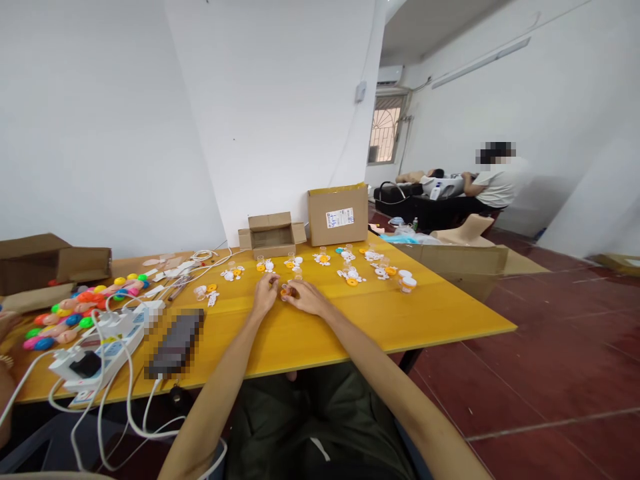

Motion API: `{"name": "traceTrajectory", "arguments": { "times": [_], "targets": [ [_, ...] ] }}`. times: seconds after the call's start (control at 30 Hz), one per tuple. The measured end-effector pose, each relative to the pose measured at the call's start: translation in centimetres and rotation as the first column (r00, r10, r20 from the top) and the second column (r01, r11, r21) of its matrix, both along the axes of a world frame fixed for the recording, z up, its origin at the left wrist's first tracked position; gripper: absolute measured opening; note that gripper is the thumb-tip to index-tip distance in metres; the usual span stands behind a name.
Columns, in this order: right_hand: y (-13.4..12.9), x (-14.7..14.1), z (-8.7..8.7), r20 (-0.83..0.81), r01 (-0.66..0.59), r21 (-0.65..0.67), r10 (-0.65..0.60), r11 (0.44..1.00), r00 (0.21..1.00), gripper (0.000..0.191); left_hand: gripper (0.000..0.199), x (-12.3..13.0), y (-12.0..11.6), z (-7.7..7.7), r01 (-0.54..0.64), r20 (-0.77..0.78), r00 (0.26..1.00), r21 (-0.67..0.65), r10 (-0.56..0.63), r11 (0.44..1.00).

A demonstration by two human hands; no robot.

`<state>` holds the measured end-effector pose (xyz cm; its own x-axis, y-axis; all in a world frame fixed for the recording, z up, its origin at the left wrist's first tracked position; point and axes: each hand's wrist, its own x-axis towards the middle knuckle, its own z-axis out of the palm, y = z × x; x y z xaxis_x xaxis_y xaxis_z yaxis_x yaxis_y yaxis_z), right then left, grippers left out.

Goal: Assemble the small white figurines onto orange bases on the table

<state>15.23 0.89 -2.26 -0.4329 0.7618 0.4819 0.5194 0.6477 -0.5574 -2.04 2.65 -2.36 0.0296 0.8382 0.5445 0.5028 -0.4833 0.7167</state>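
Over the middle of the yellow table (400, 320), my left hand (266, 292) has its fingers curled together; what they hold, if anything, is too small to make out. Just right of it, my right hand (306, 297) pinches a small clear cup (286, 292) close to the tabletop. Beyond my hands lie several clusters of small white and orange parts with clear cups, such as an orange ring (353, 282) and a white piece (270, 266). To the right stand clear cups with white lids (409, 283).
An open carton (273, 240) and a closed carton (340, 220) stand at the back. On the left are a power strip (120, 340) with white cables, a phone (177, 340) and colourful toys (75, 310). Another person (497, 180) sits at the far right.
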Motion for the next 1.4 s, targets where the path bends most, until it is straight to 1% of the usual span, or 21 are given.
{"name": "traceTrajectory", "arguments": {
  "times": [0.07, 0.17, 0.3, 0.43, 0.6, 0.7, 0.83, 1.03, 1.17, 1.27, 1.33, 1.4],
  "targets": [
    [0.2, 0.0, 0.1, -0.055, 0.038, -0.035, -0.040, 0.999, 0.998, 0.010, 0.019, 0.1, -0.3, 0.2, 0.009, -0.017, 1.000, 0.008, -0.009, 1.000],
    [0.5, -0.1, 0.0, -0.125, 0.068, -0.076, -0.077, 0.995, 0.989, 0.011, 0.024, 0.2, -0.7, 0.5, 0.035, -0.060, 0.998, -0.014, -0.036, 0.999],
    [0.8, -0.1, -0.3, -0.143, 0.062, -0.098, -0.076, 0.993, 0.987, 0.008, 0.027, 0.4, -0.9, 0.5, 0.079, -0.115, 0.990, -0.056, -0.085, 0.995],
    [1.0, 0.0, -0.5, -0.152, 0.061, -0.096, -0.075, 0.994, 0.986, 0.006, 0.025, 0.5, -1.2, 0.4, 0.113, -0.158, 0.979, -0.089, -0.126, 0.990],
    [1.5, 0.1, -0.9, -0.221, 0.038, -0.145, -0.070, 0.989, 0.973, 0.013, 0.022, 0.8, -1.7, 0.6, 0.162, -0.188, 0.966, -0.097, -0.178, 0.982],
    [2.0, 0.2, -1.1, -0.298, 0.009, -0.163, -0.058, 0.987, 0.953, 0.018, 0.026, 0.8, -1.9, 0.5, 0.171, -0.219, 0.957, -0.101, -0.189, 0.980],
    [2.4, 0.3, -1.1, -0.395, -0.016, -0.188, -0.061, 0.982, 0.917, 0.025, 0.036, 0.8, -1.7, 0.1, 0.157, -0.265, 0.948, -0.091, -0.176, 0.983],
    [2.3, 0.8, -0.5, -0.493, 0.060, -0.156, -0.130, 0.986, 0.860, 0.025, 0.037, 0.7, -1.8, -0.1, 0.181, -0.294, 0.934, -0.104, -0.204, 0.978],
    [2.4, 1.3, -0.2, -0.514, 0.122, -0.164, -0.190, 0.979, 0.837, 0.026, 0.038, 0.7, -1.8, -0.1, 0.179, -0.303, 0.931, -0.106, -0.203, 0.978],
    [2.4, 1.4, -0.1, -0.492, 0.173, -0.147, -0.224, 0.974, 0.841, 0.025, 0.037, 0.8, -1.8, 0.0, 0.182, -0.308, 0.928, -0.111, -0.208, 0.977],
    [2.2, 1.3, 0.1, -0.443, 0.215, -0.124, -0.248, 0.969, 0.861, 0.022, 0.037, 0.9, -1.9, 0.1, 0.187, -0.315, 0.925, -0.114, -0.214, 0.976],
    [1.8, 1.1, 0.1, -0.355, 0.264, -0.096, -0.281, 0.960, 0.892, 0.017, 0.034, 1.0, -2.1, 0.3, 0.183, -0.324, 0.922, -0.113, -0.210, 0.977]
  ]
}}
